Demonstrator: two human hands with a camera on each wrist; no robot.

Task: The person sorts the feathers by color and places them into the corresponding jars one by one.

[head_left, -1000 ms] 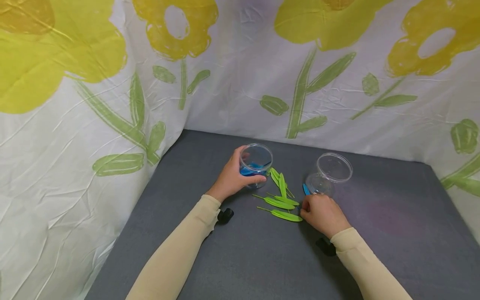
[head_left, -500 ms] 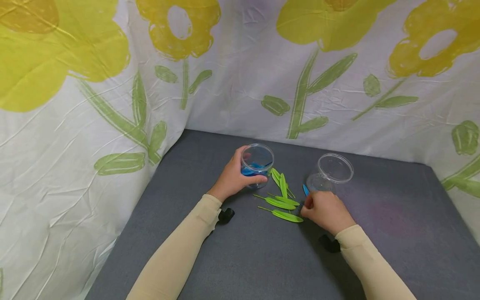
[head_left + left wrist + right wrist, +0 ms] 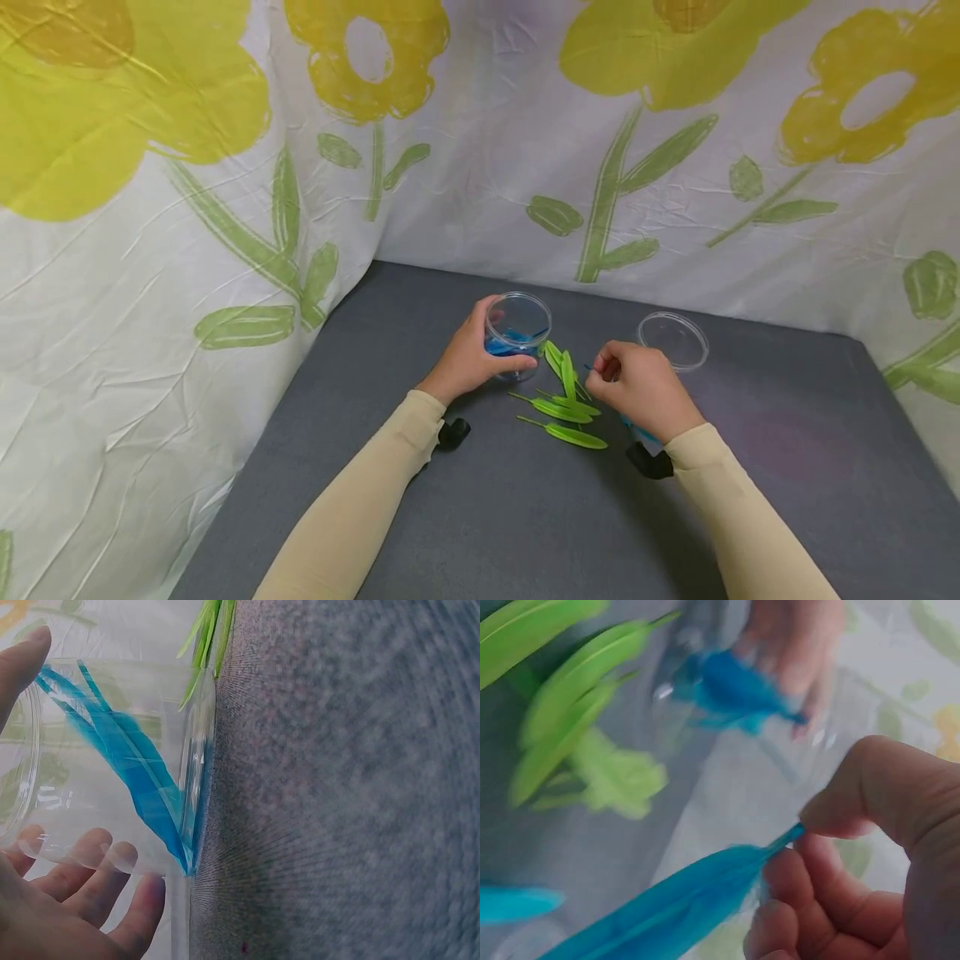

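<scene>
My left hand (image 3: 471, 354) grips a clear plastic jar (image 3: 75, 776) round its side, thumb and fingers on opposite walls. Several blue feathers (image 3: 142, 776) lean inside it, showing through the wall. To the right, my right hand (image 3: 641, 387) pinches a blue feather (image 3: 667, 900) by its quill between thumb and forefinger. The feather's vane hangs down below the hand, toward the wrist. Green feathers (image 3: 573, 437) lie on the table between the two hands. In the right wrist view the tip of another blue feather (image 3: 517, 904) shows at the left edge.
A second clear jar (image 3: 703, 354) stands at the back right, partly hidden behind my right hand. The dark grey table (image 3: 480, 525) ends at a white cloth (image 3: 465, 217) printed with yellow flowers at the back and left.
My right hand has risen from the table and moved up and slightly left, lifting the blue feather. The left hand keeps its grip on the jar.
</scene>
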